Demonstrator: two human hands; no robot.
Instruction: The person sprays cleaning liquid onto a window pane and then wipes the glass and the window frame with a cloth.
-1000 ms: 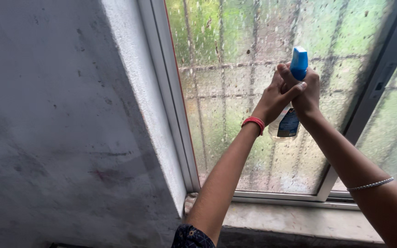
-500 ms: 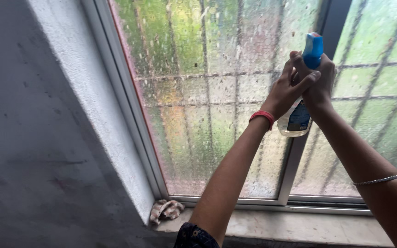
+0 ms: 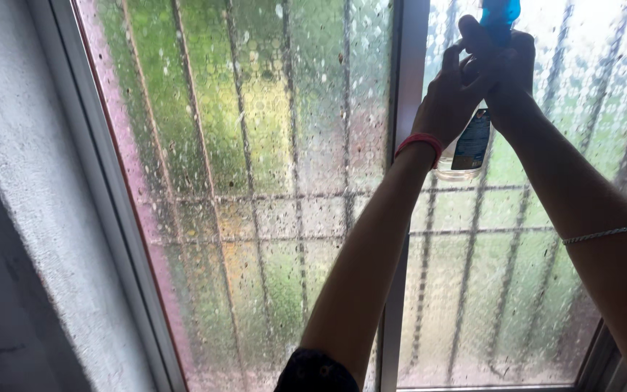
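Hands meet high at the top right of the view, both wrapped round a spray bottle (image 3: 471,141) held up against the window. The right hand (image 3: 511,69) closes round the bottle's neck, its fingers hidden on the far side. The left hand (image 3: 453,94) is closed over the right from the near side, with one finger stretched up toward the blue spray head (image 3: 501,12); whether that finger presses the trigger cannot be made out, since both hands are dark against the light. The spray head is cut off by the top edge, so its nozzle is out of sight. Below the hands only the clear lower body of the bottle shows, with a dark blue label, and the liquid level is hard to read.

A red band (image 3: 419,144) sits on the left wrist, and a thin silver bracelet (image 3: 607,232) crosses the right forearm. A dark patterned sleeve (image 3: 316,370) is cut off at the bottom edge.

The pane (image 3: 255,181) is patterned glass speckled with droplets or grime; bars and greenery behind it are only blurs. A grey frame post (image 3: 404,80) runs down between the panes, partly behind the left arm. A rough white wall (image 3: 30,239) fills the left.
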